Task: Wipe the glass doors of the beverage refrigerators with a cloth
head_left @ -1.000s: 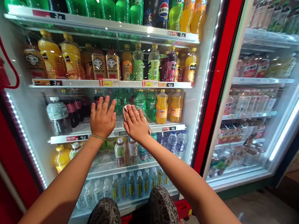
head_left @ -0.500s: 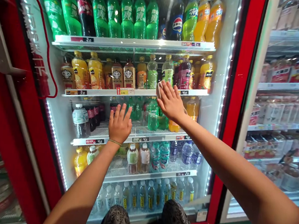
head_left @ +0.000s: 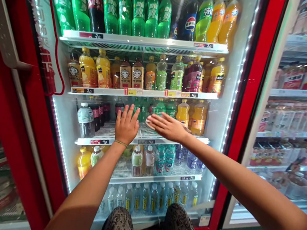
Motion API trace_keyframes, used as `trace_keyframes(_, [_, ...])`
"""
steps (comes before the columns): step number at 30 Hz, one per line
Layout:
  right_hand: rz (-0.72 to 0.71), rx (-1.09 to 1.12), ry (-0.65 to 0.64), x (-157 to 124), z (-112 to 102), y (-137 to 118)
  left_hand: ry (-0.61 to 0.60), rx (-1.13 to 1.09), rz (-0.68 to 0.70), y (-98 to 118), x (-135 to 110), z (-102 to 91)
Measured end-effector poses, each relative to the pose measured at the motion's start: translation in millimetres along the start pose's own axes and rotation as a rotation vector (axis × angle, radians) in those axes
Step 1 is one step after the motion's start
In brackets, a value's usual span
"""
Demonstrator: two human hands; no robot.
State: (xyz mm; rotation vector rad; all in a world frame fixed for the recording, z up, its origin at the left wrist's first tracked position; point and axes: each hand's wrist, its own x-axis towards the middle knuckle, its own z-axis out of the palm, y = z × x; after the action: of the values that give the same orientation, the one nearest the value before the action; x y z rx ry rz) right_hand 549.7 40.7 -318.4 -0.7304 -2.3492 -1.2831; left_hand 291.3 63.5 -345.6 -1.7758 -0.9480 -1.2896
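My left hand [head_left: 127, 126] lies flat with its fingers spread, palm toward the glass door [head_left: 144, 130] of a drinks cooler. A thin band circles that wrist. My right hand [head_left: 168, 127] is to the right of it, fingers stretched and pointing left, pressing a white cloth [head_left: 150, 122] against the glass. Most of the cloth is hidden under the palm; only its edge shows by the fingertips. Behind the glass, near the hands, stand green soda bottles [head_left: 160, 107] and an orange soda bottle [head_left: 183, 112].
Shelves of bottles fill the cooler, with a white shelf edge [head_left: 142, 92] above my hands. A metal door handle [head_left: 9, 27] and the red frame [head_left: 255, 88] flank the glass. My knees [head_left: 119, 224] are close below. Another cooler [head_left: 295, 91] stands at the right.
My right hand has moved down and left with the cloth, turning so its fingers point left. My left hand stays flat, and the view has shifted slightly.
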Motion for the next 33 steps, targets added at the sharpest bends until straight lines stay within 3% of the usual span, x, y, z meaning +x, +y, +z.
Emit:
trace_keyframes(3, [0.297, -0.090, 0.089, 7, -8, 14, 0.002, 0.003, 0.005, 0, -1, 0.9])
trace_keyframes(5, [0.384, -0.119, 0.079, 13, -10, 12, 0.009, 0.015, 0.011, -1, -1, 1.5])
trace_keyframes(9, [0.302, -0.156, -0.021, 18, -17, -5, 0.016, 0.013, 0.011, 0, -1, 1.3])
trace_keyframes(14, [0.492, -0.232, -0.045, 25, -28, -21, -0.005, -0.004, -0.004, 1, 0, -0.6])
trace_keyframes(17, [0.373, -0.199, -0.116, 32, -31, -27, -0.017, -0.007, -0.012, 1, 0, -1.1])
trace_keyframes(22, [0.512, -0.202, -0.054, 46, -34, -29, -0.007, 0.025, 0.004, 1, 1, -1.0])
trace_keyframes(26, [0.345, -0.154, -0.092, 47, -32, -35, 0.009, 0.043, 0.000, 1, 1, -0.4])
trace_keyframes(31, [0.547, -0.184, -0.037, 47, -34, -33, 0.018, 0.053, 0.012, 0, 1, 0.2])
trace_keyframes(33, [0.468, -0.161, -0.063, 48, -36, -32, 0.020, 0.047, 0.013, 0, 0, 0.2])
